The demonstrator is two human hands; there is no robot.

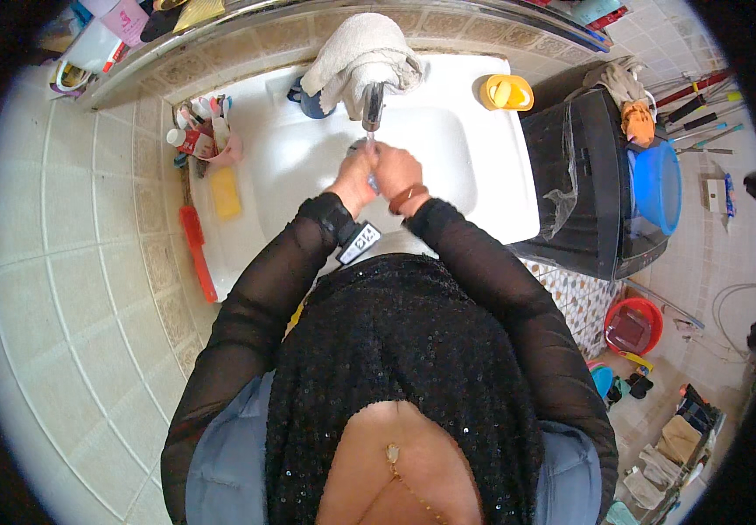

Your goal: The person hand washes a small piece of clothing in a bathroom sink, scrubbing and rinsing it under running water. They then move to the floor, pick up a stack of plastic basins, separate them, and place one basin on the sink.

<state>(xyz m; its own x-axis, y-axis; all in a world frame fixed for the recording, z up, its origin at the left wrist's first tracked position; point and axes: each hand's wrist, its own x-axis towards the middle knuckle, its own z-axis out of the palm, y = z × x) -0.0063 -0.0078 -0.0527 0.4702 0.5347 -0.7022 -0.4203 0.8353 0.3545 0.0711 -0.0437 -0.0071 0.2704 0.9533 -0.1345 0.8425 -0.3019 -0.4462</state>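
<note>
Now both hands are meeting over the white sink (pixel 483 175), right under the tap (pixel 373 107). Left hand (pixel 356 178) and right hand (pixel 398 173) are pressing together, fingers curled round sth small and pale between them; can't tell what it is. A towel (pixel 362 54) is hanging over the tap. Yellow soap (pixel 225 192) and a red brush (pixel 196 251) are lying on the sink's left rim, well apart from the hands.

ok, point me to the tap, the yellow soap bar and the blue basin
tap (pixel 373 105), head view, on the metal spout above the hands
yellow soap bar (pixel 225 192), head view, middle of the bar on the sink's left ledge
blue basin (pixel 658 185), head view, on its inner wall, right of the sink
</note>
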